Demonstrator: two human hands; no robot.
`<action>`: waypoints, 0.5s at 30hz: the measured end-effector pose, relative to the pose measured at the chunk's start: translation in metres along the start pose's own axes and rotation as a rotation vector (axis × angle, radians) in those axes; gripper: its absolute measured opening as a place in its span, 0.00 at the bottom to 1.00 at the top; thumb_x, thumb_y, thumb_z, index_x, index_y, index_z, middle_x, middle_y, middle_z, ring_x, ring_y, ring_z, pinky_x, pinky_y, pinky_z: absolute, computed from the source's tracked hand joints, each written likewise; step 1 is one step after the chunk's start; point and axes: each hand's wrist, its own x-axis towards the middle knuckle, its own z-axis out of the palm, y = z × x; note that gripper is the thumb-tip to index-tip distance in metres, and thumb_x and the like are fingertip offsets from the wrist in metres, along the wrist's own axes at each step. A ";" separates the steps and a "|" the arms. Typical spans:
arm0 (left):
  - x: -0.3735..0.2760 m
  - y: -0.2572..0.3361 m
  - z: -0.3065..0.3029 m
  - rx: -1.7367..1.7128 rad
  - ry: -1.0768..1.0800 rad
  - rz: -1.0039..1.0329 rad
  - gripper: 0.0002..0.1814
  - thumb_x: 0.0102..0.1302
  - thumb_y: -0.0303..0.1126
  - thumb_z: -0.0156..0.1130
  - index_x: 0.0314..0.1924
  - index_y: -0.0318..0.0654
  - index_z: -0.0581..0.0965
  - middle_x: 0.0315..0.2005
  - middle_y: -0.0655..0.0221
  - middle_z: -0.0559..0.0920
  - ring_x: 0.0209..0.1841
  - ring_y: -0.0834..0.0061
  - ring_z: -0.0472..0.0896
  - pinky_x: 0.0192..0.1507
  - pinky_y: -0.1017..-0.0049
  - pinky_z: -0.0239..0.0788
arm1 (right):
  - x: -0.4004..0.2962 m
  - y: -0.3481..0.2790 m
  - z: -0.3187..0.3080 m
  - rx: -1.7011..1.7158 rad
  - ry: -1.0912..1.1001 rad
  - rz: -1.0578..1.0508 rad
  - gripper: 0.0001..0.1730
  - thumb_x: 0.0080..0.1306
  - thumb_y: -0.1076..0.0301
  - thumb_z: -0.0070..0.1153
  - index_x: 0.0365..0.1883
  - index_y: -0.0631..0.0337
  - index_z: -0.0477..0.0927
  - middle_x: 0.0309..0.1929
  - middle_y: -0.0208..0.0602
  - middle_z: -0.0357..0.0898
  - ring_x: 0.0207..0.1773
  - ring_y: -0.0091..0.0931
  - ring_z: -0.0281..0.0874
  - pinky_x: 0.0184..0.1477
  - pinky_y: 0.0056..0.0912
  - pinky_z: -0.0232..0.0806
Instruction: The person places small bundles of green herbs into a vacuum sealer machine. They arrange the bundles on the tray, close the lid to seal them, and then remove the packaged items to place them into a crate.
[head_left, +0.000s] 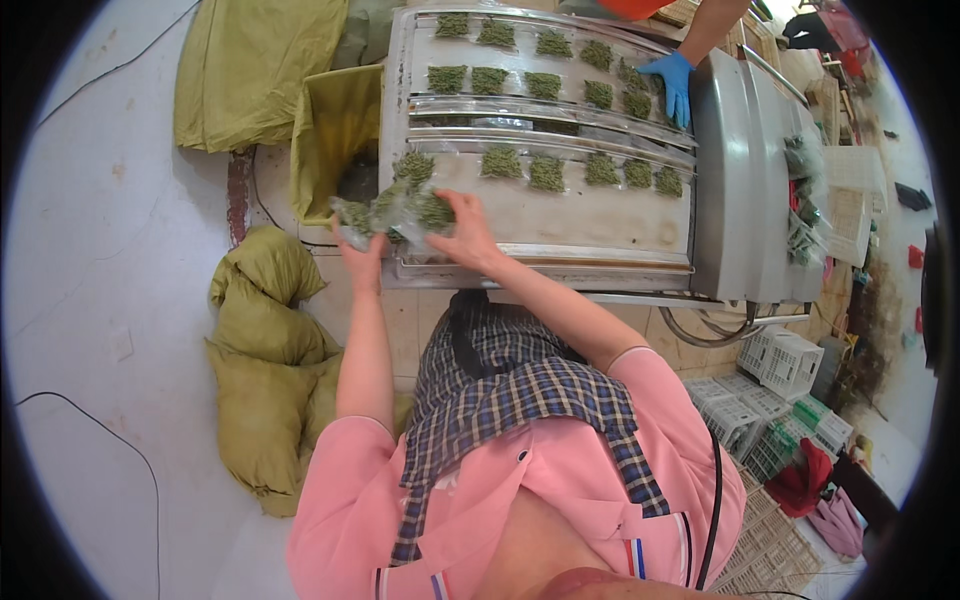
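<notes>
Several clear plastic packets of green plant pieces (391, 201) are bunched between my two hands at the left end of a metal packing machine (585, 217). My left hand (362, 259) grips the packet at the left of the bunch, near the machine's corner. My right hand (466, 234) is on the packets from the right, thumb and fingers around one. Another filled packet (414, 166) lies just above the bunch. Flat packets (546, 173) lie in a row on the near bed to the right, and two more rows (542, 85) lie on the far bed.
A yellow woven sack (304, 150) stands open-topped at the machine's left end. Tied full sacks (266, 375) are on the floor at left. Across the machine, a co-worker's blue-gloved hand (675, 82) rests near the far packets. The metal lid (757, 180) stands right; plastic crates (780, 364) are below it.
</notes>
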 end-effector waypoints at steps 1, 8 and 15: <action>0.006 0.009 -0.004 -0.101 0.048 -0.191 0.42 0.59 0.32 0.65 0.71 0.43 0.55 0.60 0.60 0.71 0.62 0.59 0.69 0.63 0.63 0.64 | 0.011 -0.013 0.012 0.070 -0.004 -0.040 0.40 0.51 0.62 0.68 0.63 0.56 0.66 0.60 0.52 0.62 0.60 0.45 0.66 0.61 0.42 0.65; 0.117 -0.022 -0.038 -0.947 -0.011 -0.174 0.34 0.69 0.44 0.53 0.70 0.42 0.55 0.61 0.56 0.69 0.64 0.57 0.66 0.64 0.54 0.60 | 0.050 -0.062 0.028 0.334 -0.152 -0.218 0.32 0.56 0.67 0.64 0.60 0.54 0.70 0.64 0.42 0.64 0.61 0.35 0.69 0.57 0.36 0.69; 0.121 0.003 0.007 0.051 0.268 0.351 0.31 0.66 0.47 0.56 0.64 0.39 0.67 0.61 0.56 0.69 0.66 0.62 0.63 0.68 0.63 0.50 | 0.040 0.081 -0.175 -0.190 0.690 -0.004 0.33 0.54 0.60 0.70 0.57 0.61 0.74 0.55 0.45 0.74 0.58 0.38 0.72 0.60 0.35 0.64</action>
